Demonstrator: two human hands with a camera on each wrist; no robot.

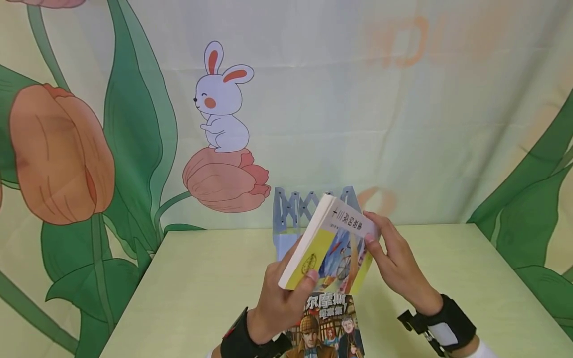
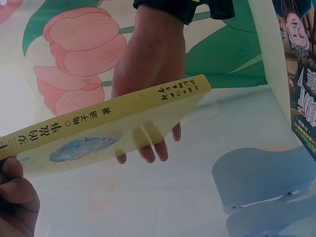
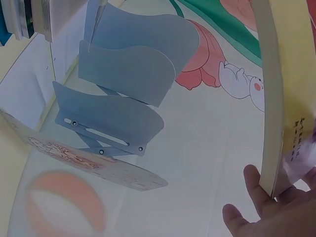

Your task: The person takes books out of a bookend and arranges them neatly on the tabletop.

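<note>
A yellow book (image 1: 340, 253) with a white title band and an illustrated cover is tilted between both hands. My left hand (image 1: 284, 298) grips its lower left side, thumb on the cover. At the upper right edge my right hand (image 1: 398, 263) pinches the book, with the thumb on the front. The yellow spine (image 2: 108, 111) with dark lettering faces the left wrist view, where the left hand's fingers show only at the lower left. Below the held book lies another book (image 1: 331, 328) with a detective on its cover, partly hidden by the left hand and wrist strap.
A blue-grey folding book rack (image 1: 279, 214) stands at the table's back, partly hidden by the held book. In the right wrist view, a thin book (image 3: 89, 158) leans by its panels, and several books (image 3: 42, 19) show at the upper left. A printed curtain (image 1: 313, 99) hangs behind the table (image 1: 215, 288).
</note>
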